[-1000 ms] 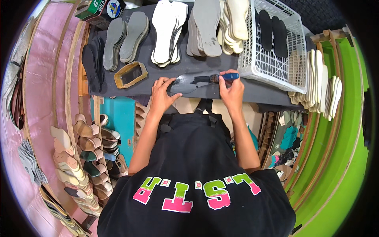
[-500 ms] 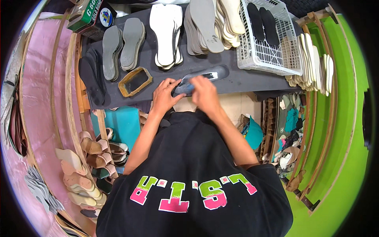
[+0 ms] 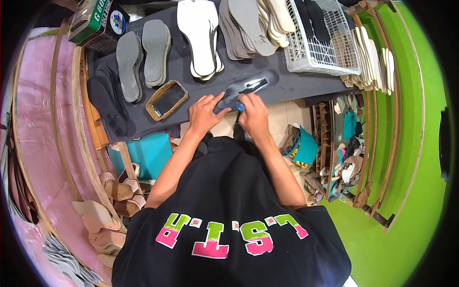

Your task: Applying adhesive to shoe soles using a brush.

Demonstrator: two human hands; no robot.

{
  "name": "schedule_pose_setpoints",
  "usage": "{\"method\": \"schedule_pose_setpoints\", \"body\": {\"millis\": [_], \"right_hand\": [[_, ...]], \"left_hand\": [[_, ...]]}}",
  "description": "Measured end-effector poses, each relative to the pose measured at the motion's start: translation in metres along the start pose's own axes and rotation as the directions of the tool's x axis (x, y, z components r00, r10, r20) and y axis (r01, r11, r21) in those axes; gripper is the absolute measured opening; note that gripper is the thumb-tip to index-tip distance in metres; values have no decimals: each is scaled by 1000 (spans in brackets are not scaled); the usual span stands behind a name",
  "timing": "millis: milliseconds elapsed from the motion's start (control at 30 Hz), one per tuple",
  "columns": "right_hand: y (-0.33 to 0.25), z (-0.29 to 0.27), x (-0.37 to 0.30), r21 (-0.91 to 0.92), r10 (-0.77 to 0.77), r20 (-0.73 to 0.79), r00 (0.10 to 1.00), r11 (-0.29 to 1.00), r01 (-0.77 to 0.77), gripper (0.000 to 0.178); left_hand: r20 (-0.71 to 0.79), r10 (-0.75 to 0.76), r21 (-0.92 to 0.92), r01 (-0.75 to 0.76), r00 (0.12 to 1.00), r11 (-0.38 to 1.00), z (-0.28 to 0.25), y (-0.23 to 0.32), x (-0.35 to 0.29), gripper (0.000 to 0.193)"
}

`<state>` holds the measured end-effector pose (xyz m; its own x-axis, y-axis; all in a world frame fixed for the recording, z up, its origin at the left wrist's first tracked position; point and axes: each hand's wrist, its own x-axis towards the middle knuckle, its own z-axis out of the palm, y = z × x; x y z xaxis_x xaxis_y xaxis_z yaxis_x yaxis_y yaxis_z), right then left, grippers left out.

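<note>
A dark insole (image 3: 234, 90) lies slanted on the table's near edge, with a glossy wet black patch toward its far right end. At its left end, my left hand (image 3: 204, 114) grips it, index finger on the upper side and thumb by the lower side. My right hand (image 3: 255, 116) is closed around a tool with a rounded blue handle (image 3: 240, 106), just below the insole's near edge. The tool's working end is hidden. Left of my left hand sits a hollow, glue-stained wooden-looking frame or tray (image 3: 152, 106).
Stacks of grey soles (image 3: 155, 52), white soles (image 3: 195, 19) and beige-grey soles (image 3: 246, 28) stand along the dark table (image 3: 184, 81). A white plastic crate (image 3: 322, 67) holds black soles. At the far left is a metal can (image 3: 95, 26). Racks with shoe parts flank both sides.
My right hand has drawn back from over the insole toward me, bringing the blue handle into clear sight. My left hand stays at the insole's end. The view has shifted slightly.
</note>
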<state>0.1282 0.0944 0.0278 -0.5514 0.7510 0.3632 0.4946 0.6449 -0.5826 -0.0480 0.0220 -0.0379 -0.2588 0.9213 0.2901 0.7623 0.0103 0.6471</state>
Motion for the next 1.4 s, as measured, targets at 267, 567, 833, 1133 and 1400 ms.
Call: {"method": "schedule_pose_setpoints", "body": {"millis": [267, 567, 833, 1133, 1400], "right_hand": [[84, -24, 38, 323, 471, -71, 879, 845, -427, 13], [21, -6, 11, -100, -66, -5, 998, 993, 65, 36], [31, 1, 14, 419, 350, 99, 932, 835, -358, 10], [3, 1, -8, 108, -3, 80, 997, 994, -6, 22], [13, 1, 4, 211, 157, -55, 986, 967, -143, 12]], "left_hand": [[33, -19, 10, 19, 999, 1000, -4, 0, 2, 56], [106, -101, -13, 103, 989, 995, -8, 3, 0, 58], [40, -75, -115, 79, 996, 990, -13, 6, -1, 43], [39, -13, -239, 21, 999, 971, -12, -9, -1, 46], [72, -57, -286, 75, 996, 955, -19, -6, 0, 42]]}}
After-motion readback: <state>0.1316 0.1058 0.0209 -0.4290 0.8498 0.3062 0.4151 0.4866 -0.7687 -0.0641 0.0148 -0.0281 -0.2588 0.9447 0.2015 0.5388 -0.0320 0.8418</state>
